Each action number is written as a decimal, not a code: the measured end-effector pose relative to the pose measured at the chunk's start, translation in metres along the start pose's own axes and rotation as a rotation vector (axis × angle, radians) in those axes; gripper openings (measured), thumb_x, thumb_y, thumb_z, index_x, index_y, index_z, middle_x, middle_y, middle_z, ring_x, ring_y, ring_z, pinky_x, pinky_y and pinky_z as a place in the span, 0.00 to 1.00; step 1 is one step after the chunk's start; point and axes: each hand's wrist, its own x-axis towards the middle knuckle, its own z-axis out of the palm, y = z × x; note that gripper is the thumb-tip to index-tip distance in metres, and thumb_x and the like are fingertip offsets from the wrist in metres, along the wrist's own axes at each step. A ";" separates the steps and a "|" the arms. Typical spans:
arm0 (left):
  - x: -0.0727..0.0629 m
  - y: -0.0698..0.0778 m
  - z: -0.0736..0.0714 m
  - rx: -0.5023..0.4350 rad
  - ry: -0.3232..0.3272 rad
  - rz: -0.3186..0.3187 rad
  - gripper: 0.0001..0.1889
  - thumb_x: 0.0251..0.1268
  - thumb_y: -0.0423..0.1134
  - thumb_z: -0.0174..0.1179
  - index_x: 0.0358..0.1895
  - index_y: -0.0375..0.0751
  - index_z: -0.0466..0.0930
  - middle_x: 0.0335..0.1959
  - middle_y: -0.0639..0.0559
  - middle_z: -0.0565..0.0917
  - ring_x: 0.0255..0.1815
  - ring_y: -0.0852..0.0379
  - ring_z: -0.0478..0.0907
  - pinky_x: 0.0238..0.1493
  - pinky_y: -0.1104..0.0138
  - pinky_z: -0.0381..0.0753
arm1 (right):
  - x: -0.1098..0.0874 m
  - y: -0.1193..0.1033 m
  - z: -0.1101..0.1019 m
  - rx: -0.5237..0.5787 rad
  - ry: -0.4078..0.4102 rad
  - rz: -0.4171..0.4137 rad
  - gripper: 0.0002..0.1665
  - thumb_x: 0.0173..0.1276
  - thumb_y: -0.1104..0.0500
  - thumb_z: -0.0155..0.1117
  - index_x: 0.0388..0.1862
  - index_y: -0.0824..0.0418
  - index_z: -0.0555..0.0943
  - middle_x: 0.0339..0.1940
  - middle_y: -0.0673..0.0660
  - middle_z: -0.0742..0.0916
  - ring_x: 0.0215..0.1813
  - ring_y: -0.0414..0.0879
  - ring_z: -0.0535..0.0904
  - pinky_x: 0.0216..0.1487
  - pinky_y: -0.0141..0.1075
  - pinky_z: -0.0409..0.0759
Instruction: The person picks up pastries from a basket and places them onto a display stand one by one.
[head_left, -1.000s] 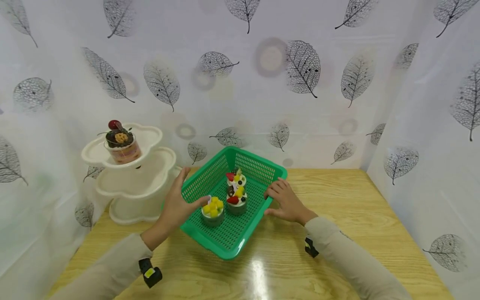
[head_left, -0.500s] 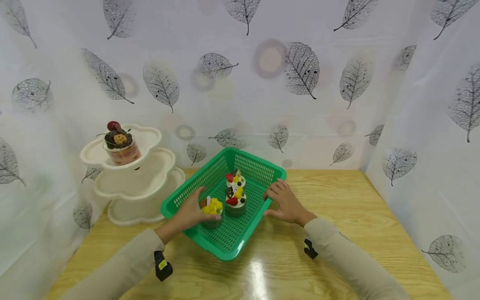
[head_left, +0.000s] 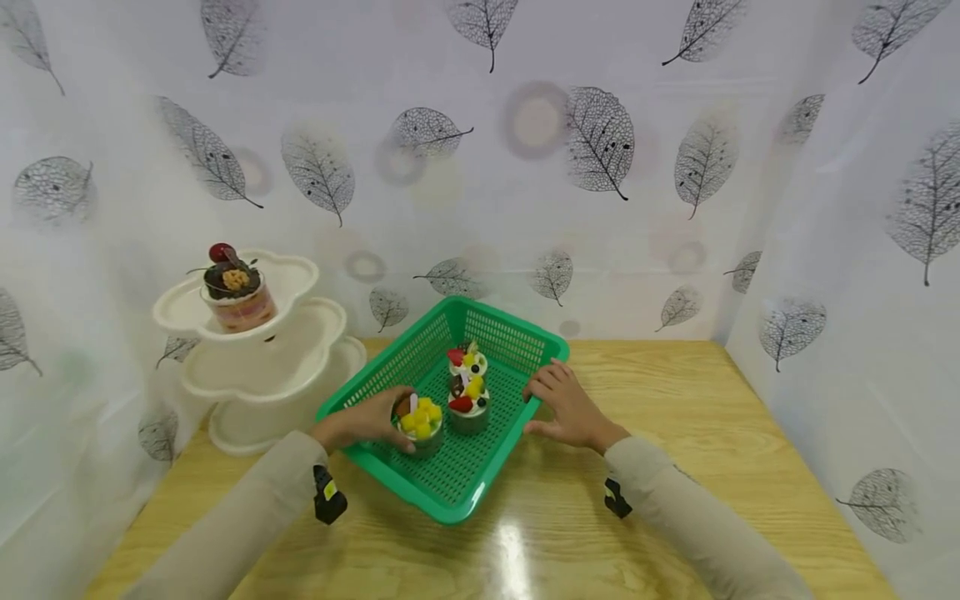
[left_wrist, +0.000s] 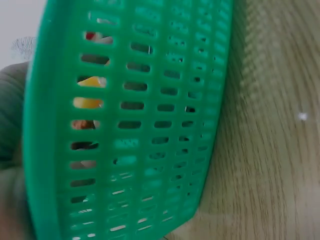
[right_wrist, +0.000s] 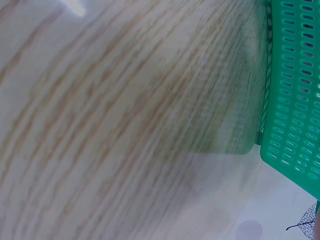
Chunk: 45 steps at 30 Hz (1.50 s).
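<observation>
My left hand (head_left: 370, 418) reaches over the near left side of a green plastic basket (head_left: 486, 468) and grips a dessert cup topped with yellow fruit cubes (head_left: 422, 419), its thumb in front and fingers behind. Two more fruit-topped dessert cups, the nearer one with a strawberry (head_left: 468, 408), stand beside it in the basket. On the basket's right rim, my right hand (head_left: 566, 408) holds on with its fingers over the edge. In the left wrist view the perforated basket wall (left_wrist: 55, 125) hides most of the cup; a blurred bit of the hand (left_wrist: 12, 200) shows at the left.
To the left stands a white tiered stand (head_left: 262, 367) with scalloped trays, its top tray bearing a chocolate dessert cup with a cherry (head_left: 240, 292). Wooden table (head_left: 645, 383) lies around the basket. A leaf-patterned curtain (head_left: 465, 192) closes off the back and sides.
My left hand has come down from above the basket's left rim and closed its fingers round the yellow-fruit dessert cup. The right hand has stayed on the rim.
</observation>
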 end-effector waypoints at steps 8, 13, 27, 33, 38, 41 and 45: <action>0.006 -0.008 0.000 -0.039 -0.021 -0.036 0.49 0.42 0.31 0.76 0.70 0.34 0.57 0.66 0.36 0.67 0.65 0.41 0.67 0.65 0.49 0.68 | 0.001 -0.002 0.000 0.014 -0.012 0.007 0.45 0.63 0.21 0.35 0.40 0.59 0.78 0.41 0.50 0.77 0.51 0.49 0.70 0.72 0.60 0.49; 0.009 -0.008 -0.001 -0.057 -0.042 -0.023 0.48 0.42 0.29 0.76 0.70 0.34 0.59 0.63 0.37 0.70 0.61 0.43 0.70 0.63 0.51 0.71 | 0.001 -0.001 0.001 0.004 -0.004 0.001 0.45 0.63 0.21 0.35 0.40 0.58 0.78 0.41 0.50 0.77 0.51 0.48 0.70 0.71 0.60 0.50; 0.012 -0.006 -0.002 -0.077 -0.053 0.000 0.44 0.41 0.25 0.74 0.67 0.34 0.63 0.56 0.39 0.75 0.53 0.47 0.75 0.56 0.55 0.77 | 0.000 0.001 0.001 0.001 0.005 -0.004 0.44 0.63 0.21 0.35 0.40 0.58 0.77 0.41 0.50 0.77 0.50 0.48 0.71 0.71 0.60 0.50; 0.014 -0.006 -0.002 -0.047 -0.059 0.021 0.42 0.43 0.28 0.74 0.65 0.30 0.62 0.55 0.39 0.76 0.52 0.48 0.76 0.56 0.55 0.77 | 0.000 0.000 0.000 -0.009 0.008 -0.005 0.43 0.63 0.21 0.35 0.40 0.57 0.77 0.40 0.49 0.77 0.50 0.48 0.71 0.70 0.61 0.52; 0.016 -0.008 -0.003 0.001 -0.029 0.047 0.40 0.43 0.32 0.74 0.63 0.31 0.65 0.55 0.41 0.77 0.53 0.49 0.75 0.58 0.54 0.75 | 0.000 -0.002 -0.001 -0.013 0.007 -0.002 0.45 0.63 0.21 0.34 0.40 0.58 0.78 0.40 0.50 0.77 0.50 0.48 0.71 0.70 0.61 0.52; 0.016 -0.008 -0.004 0.010 -0.013 0.086 0.38 0.43 0.33 0.73 0.61 0.32 0.67 0.54 0.42 0.77 0.52 0.50 0.76 0.57 0.55 0.76 | 0.000 -0.003 -0.001 -0.010 0.011 -0.001 0.45 0.62 0.21 0.34 0.39 0.58 0.78 0.40 0.50 0.77 0.50 0.48 0.71 0.70 0.61 0.52; 0.012 -0.004 -0.006 0.007 0.033 0.130 0.38 0.45 0.35 0.73 0.62 0.31 0.66 0.54 0.41 0.77 0.51 0.49 0.76 0.56 0.55 0.77 | 0.001 -0.003 -0.001 -0.006 0.014 -0.004 0.45 0.62 0.21 0.34 0.39 0.58 0.78 0.40 0.50 0.77 0.50 0.48 0.71 0.69 0.62 0.53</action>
